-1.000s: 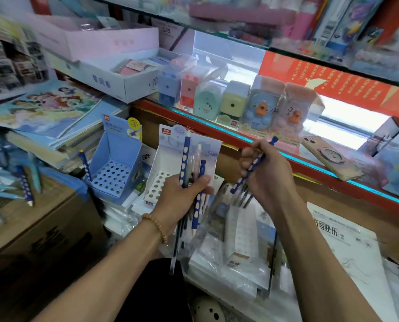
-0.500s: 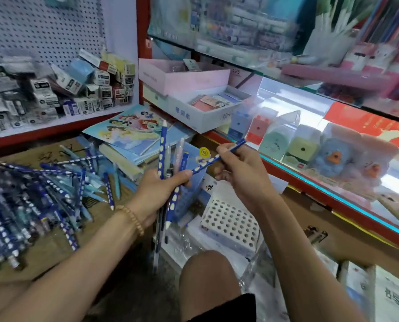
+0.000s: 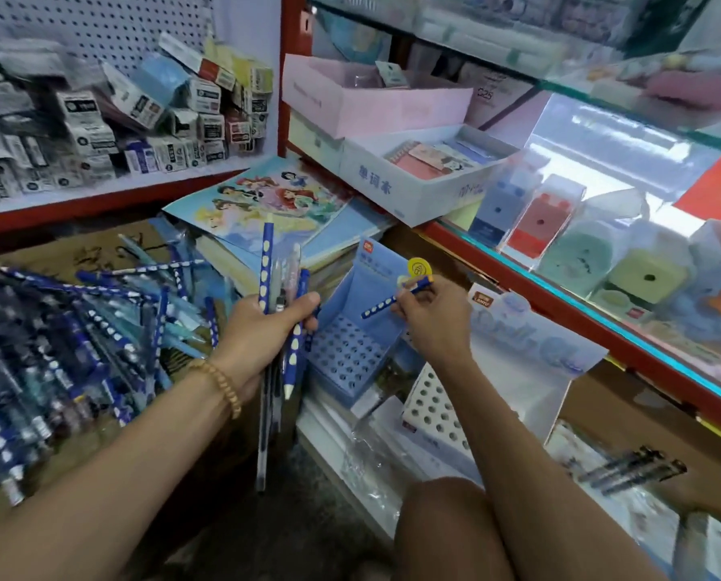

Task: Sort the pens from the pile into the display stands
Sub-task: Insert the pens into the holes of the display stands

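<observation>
The left hand (image 3: 262,329) is gripping a bundle of mixed pens (image 3: 285,295), its fingers curled round the shafts and its thumb pressing across the front. The bundle is standing nearly upright just to the left of the blue cardboard display stand with a perforated floor (image 3: 350,350); its tallest member, a dark blue pen with pale oval dots, is rising well above the fist, while other shafts are hanging down below the wrist. A tan beaded bracelet (image 3: 220,383) is circling that wrist.

The right hand (image 3: 434,320) is pinching a single dark blue dotted pen with an orange end (image 3: 394,297) between thumb and fingertips. This pen is lying slanted in the air over the blue stand's open top, its orange end pointing up and to the right, touching none of the holes.

Left of the blue stand, the loose pile of dark blue and light blue pens (image 3: 57,350) is sprawling across a brown cardboard surface (image 3: 36,253). Just right of the blue stand, a white perforated display stand (image 3: 434,408) is sitting partly wrapped in clear plastic. Behind the blue stand, a stack of cartoon-covered notebooks (image 3: 266,203) is lying flat. A few dark pens (image 3: 631,471) are lying far to the right of the blue stand.
</observation>
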A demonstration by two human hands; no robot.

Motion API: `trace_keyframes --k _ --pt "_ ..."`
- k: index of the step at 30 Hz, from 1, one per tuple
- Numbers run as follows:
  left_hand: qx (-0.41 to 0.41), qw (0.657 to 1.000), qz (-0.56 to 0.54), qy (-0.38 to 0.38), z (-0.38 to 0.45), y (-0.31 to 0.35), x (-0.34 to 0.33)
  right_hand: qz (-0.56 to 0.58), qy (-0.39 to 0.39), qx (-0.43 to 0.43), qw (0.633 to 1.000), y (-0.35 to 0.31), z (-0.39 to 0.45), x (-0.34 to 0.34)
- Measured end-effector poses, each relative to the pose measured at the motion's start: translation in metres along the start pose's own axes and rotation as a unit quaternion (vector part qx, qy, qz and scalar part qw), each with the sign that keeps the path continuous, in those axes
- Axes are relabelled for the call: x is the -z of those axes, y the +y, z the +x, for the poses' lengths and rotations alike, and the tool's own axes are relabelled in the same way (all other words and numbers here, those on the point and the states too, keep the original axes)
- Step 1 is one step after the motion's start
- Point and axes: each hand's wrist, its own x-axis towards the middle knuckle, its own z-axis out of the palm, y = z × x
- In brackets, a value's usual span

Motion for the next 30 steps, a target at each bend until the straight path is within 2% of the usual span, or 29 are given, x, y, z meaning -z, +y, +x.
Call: trace_keyframes --k 4,9,14,18,23,30 --pt "0.005 0.999 0.014 0.029 0.007 -0.001 0.016 -0.091 -0.033 -0.004 0.995 0.013 0.018 -0.032" --pt "0.018 0.999 0.004 0.047 0.009 -0.003 0.028 -0.108 -0.045 0.007 0.993 0.026 0.035 -0.05" --pt "0.028 0.998 -0.005 0.047 0.007 -0.001 0.032 -0.055 -0.081 0.01 0.995 0.023 0.048 -0.057" --pt "0.031 0.999 0.01 0.043 0.007 -0.001 0.028 -0.121 -0.083 0.039 0.988 0.024 0.051 -0.059" --pt "0.044 0.998 0.004 0.039 0.007 -0.004 0.019 -0.145 -0.068 0.058 0.985 0.031 0.052 -0.064" --pt "0.055 0.998 0.014 0.041 0.012 -0.01 0.017 -0.21 -0.09 0.095 0.969 0.032 0.055 -0.072"
